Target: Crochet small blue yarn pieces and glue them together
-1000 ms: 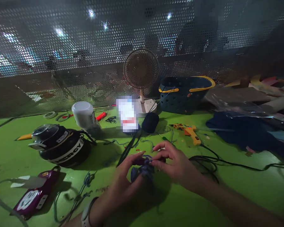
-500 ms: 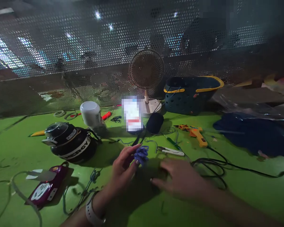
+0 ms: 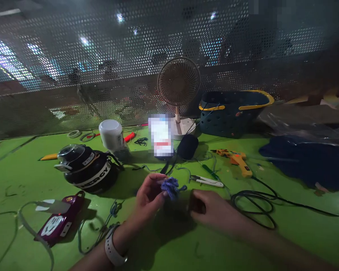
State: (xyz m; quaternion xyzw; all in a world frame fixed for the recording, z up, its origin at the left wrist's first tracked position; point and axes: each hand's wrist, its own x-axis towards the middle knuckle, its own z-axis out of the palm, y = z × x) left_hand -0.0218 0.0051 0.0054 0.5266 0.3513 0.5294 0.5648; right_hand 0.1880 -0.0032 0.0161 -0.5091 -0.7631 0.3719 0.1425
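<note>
My left hand (image 3: 151, 197), with a white band at the wrist, pinches a small bunched piece of blue-purple yarn work (image 3: 171, 187) between thumb and fingers. A short strand sticks out of it toward the right. Just right of it, my right hand (image 3: 211, 209) is closed, thumb and forefinger together; whatever it grips, if anything, is hidden. Beyond the hands lie white-handled thread snips (image 3: 207, 181) and a green-handled tool (image 3: 210, 171). A dark ball of yarn (image 3: 188, 146) sits behind them, beside a lit phone (image 3: 161, 137).
A yellow glue gun (image 3: 238, 162) with a coiled black cord lies at right, near dark blue cloth (image 3: 305, 162). At left are a black bottle (image 3: 90, 171) and a purple power strip (image 3: 60, 220). A fan (image 3: 179, 82) and a dark basket (image 3: 228, 118) stand behind.
My right hand's fingers have drawn together beside the yarn piece, from a looser, blurred pose. The yarn piece has turned, and a strand now sticks out on its right. The view has shifted slightly.
</note>
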